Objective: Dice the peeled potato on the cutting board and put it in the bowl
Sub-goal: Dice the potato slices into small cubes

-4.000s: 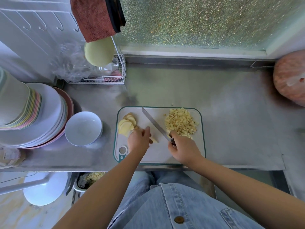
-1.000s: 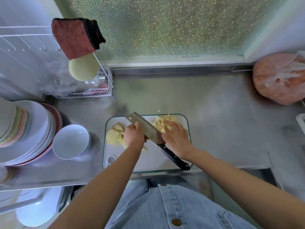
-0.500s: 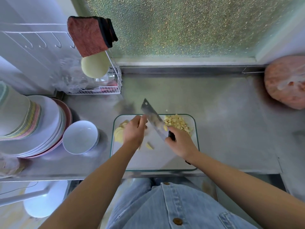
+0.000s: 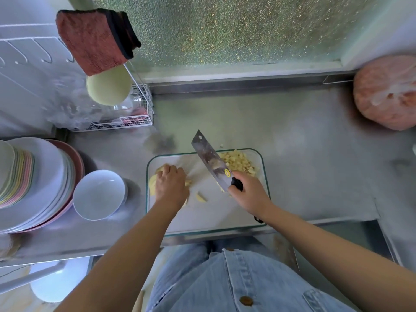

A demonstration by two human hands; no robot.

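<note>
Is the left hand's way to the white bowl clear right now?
Probably yes: the bowl sits just left of the left hand, nothing between them, though that hand holds potato slices.

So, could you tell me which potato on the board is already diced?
The pile at the board's far right corner, beside the knife; the pieces under the left hand are much bigger.

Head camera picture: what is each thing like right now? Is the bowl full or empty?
cutting board: flat on the counter.
left hand: fingers curled over the potato slices.
right hand: grips the knife handle.
knife: blade tilted, potato bits stuck on it.
potato slices: not yet diced.
diced potato: piled at the board's far right, not in the bowl.
bowl: upright, empty, left of the board.
plates: stacked.
</note>
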